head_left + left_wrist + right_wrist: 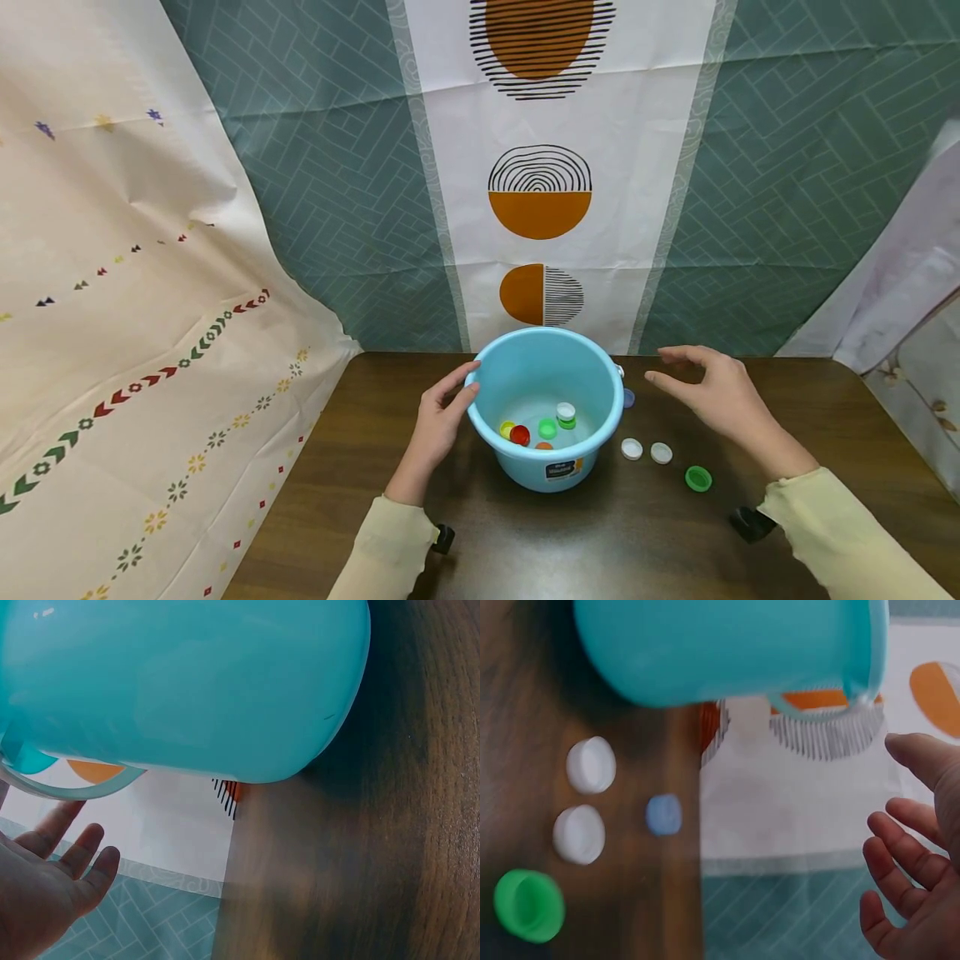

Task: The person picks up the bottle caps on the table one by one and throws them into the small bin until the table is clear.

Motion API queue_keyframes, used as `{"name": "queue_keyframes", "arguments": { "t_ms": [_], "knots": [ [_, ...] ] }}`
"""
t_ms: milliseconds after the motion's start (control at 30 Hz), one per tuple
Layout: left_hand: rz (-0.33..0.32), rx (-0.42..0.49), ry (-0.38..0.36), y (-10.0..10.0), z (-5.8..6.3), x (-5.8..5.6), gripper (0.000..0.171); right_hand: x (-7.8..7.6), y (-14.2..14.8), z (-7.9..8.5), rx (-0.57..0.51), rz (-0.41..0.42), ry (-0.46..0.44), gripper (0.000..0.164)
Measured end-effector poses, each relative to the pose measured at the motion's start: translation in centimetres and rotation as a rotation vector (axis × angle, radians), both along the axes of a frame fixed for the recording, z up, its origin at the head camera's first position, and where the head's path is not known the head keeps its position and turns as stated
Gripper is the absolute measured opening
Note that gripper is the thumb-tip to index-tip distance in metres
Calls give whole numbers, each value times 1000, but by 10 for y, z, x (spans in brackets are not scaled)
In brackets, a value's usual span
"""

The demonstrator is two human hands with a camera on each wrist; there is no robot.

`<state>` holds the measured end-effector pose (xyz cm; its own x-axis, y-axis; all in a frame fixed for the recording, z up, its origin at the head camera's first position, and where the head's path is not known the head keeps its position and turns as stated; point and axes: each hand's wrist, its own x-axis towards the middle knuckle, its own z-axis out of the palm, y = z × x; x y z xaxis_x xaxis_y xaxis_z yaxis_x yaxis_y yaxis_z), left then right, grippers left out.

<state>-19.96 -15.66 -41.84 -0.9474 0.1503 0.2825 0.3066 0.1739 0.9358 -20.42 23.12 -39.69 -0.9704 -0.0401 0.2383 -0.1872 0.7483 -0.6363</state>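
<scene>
A light blue bucket (551, 471) stands on the table; inside its bottom lie several bottle caps, among them a red cap (520, 435), a green cap (547, 428) and a white cap (566, 411). At the bucket's left rim is my left hand (438, 417), its thumb and forefinger spread and their tips right at the rim. In the left wrist view the other fingers (82, 859) extend loosely beside the bucket handle (75, 789). To the right of the bucket my right hand (716, 392) hovers over the table with fingers apart, nothing between them.
On the table (525, 558) right of the bucket lie two white caps, one nearer the bucket (632, 449), a green cap (698, 478) and a blue cap (664, 814). A patterned cloth (540, 167) hangs behind the table's far edge. Another cloth (150, 375) drapes along the left.
</scene>
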Motion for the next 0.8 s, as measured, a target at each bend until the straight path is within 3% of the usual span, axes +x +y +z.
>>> {"name": "queue_keyframes", "arguments": {
  "t_ms": [300, 800],
  "knots": [
    [-2, 12, -13, -1, -1, 0, 38, 12, 27, -29, 32, -44, -7, 57],
    [-7, 19, 3, -2, -2, -2, 39, 34, 57, -67, 48, -23, -77, 52]
  ]
}}
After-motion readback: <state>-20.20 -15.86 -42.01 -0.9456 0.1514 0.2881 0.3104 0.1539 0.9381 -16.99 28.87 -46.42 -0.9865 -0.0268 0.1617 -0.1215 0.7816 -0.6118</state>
